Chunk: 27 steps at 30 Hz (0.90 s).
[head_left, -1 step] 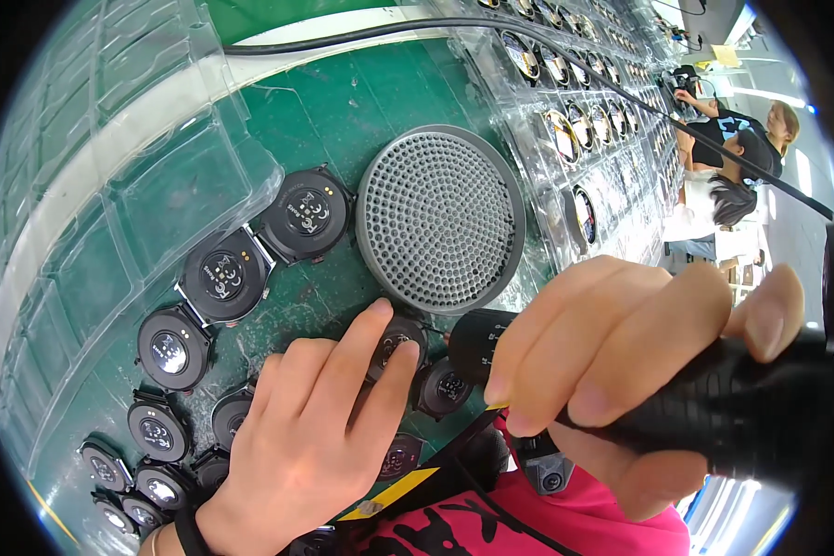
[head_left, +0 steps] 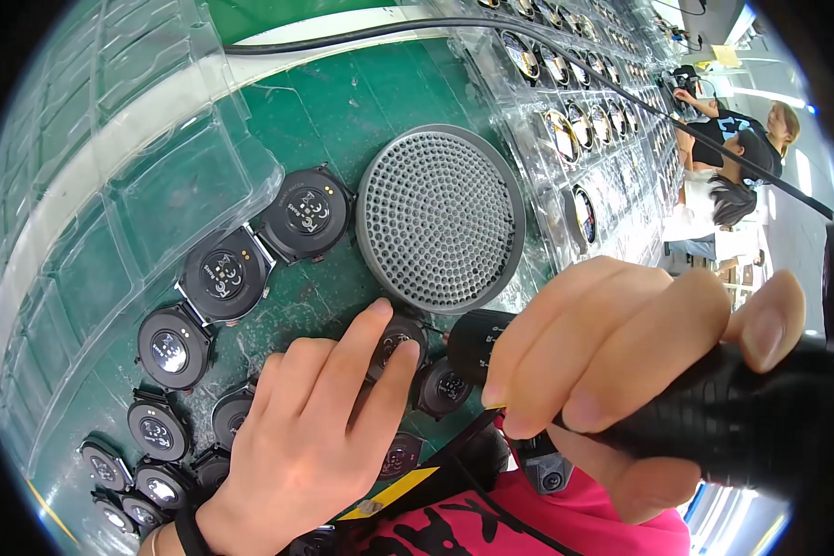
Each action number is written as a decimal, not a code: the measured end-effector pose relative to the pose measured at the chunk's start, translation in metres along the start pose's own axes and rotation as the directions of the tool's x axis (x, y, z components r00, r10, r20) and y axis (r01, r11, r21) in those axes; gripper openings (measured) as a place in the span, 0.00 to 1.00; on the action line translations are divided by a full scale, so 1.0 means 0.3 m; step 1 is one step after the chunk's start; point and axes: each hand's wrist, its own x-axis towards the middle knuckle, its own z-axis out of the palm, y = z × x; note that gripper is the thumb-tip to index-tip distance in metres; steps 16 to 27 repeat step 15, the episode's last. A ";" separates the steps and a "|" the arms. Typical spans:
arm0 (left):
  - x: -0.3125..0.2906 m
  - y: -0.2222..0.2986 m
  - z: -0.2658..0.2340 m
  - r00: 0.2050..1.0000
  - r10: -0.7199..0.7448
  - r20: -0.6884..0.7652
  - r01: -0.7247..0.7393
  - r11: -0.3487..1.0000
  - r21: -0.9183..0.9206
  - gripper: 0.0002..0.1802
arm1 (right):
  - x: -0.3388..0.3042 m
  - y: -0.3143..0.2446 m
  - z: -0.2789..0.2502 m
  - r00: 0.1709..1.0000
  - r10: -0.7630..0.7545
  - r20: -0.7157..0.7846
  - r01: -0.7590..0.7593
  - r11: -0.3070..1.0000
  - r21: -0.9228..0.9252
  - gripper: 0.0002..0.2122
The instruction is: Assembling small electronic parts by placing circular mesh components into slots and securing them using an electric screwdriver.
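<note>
My left hand [head_left: 306, 435] lies on the green mat [head_left: 343, 102], with its index and middle fingertips pressing down on a round black watch case [head_left: 400, 335] that lies back-up. My right hand [head_left: 612, 343] is closed around a thick black electric screwdriver [head_left: 751, 417]. The screwdriver's front end [head_left: 473, 338] points left, right beside that watch case. Another black watch case [head_left: 443, 387] lies just below the tool's tip. A round grey perforated dish [head_left: 440, 218] sits directly behind both hands.
Several more black watch cases [head_left: 224, 275] lie in a curved row to the left. Clear plastic trays [head_left: 111, 185] flank the mat, and those at right [head_left: 574, 120] hold watches. A black cable [head_left: 361, 32] crosses the top. Other people [head_left: 737, 139] are at the far right.
</note>
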 end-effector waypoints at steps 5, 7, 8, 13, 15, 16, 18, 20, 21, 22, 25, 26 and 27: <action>-0.008 -0.004 -0.001 1.000 -0.006 0.007 0.006 1.000 0.002 0.17 | 0.009 0.041 0.019 0.996 -0.014 -0.087 0.015 1.000 0.013 0.29; -0.007 -0.004 -0.004 1.000 -0.004 -0.003 0.004 1.000 0.005 0.17 | 0.070 0.058 -0.048 0.992 -0.021 -0.122 0.022 1.000 0.011 0.29; -0.005 -0.003 -0.007 1.000 0.002 -0.006 -0.002 1.000 0.001 0.17 | 0.014 -0.001 -0.013 0.990 -0.025 -0.139 0.026 1.000 0.004 0.29; 0.007 0.006 -0.017 1.000 -0.027 0.000 0.027 0.999 0.028 0.19 | 0.056 0.122 0.039 0.970 -0.051 -0.238 0.051 0.999 -0.008 0.29; 0.012 0.008 -0.027 0.999 -0.045 0.025 0.043 0.997 0.059 0.19 | 0.054 0.124 0.032 0.963 -0.057 -0.262 0.056 0.998 -0.008 0.29; 0.012 0.008 -0.027 0.999 -0.045 0.025 0.043 0.997 0.059 0.19 | 0.054 0.124 0.032 0.963 -0.057 -0.262 0.056 0.998 -0.008 0.29; 0.012 0.008 -0.027 0.999 -0.045 0.025 0.043 0.997 0.059 0.19 | 0.054 0.124 0.032 0.963 -0.057 -0.262 0.056 0.998 -0.008 0.29; 0.012 0.008 -0.027 0.999 -0.045 0.025 0.043 0.997 0.059 0.19 | 0.054 0.124 0.032 0.963 -0.057 -0.262 0.056 0.998 -0.008 0.29; 0.012 0.008 -0.027 0.999 -0.045 0.025 0.043 0.997 0.059 0.19 | 0.054 0.124 0.032 0.963 -0.057 -0.262 0.056 0.998 -0.008 0.29; 0.012 0.008 -0.027 0.999 -0.045 0.025 0.043 0.997 0.059 0.19 | 0.054 0.124 0.032 0.963 -0.057 -0.262 0.056 0.998 -0.008 0.29; 0.012 0.008 -0.027 0.999 -0.045 0.025 0.043 0.997 0.059 0.19 | 0.054 0.124 0.032 0.963 -0.057 -0.262 0.056 0.998 -0.008 0.29; 0.012 0.008 -0.027 0.999 -0.045 0.025 0.043 0.997 0.059 0.19 | 0.054 0.124 0.032 0.963 -0.057 -0.262 0.056 0.998 -0.008 0.29; 0.012 0.008 -0.027 0.999 -0.045 0.025 0.043 0.997 0.059 0.19 | 0.054 0.124 0.032 0.963 -0.057 -0.262 0.056 0.998 -0.008 0.29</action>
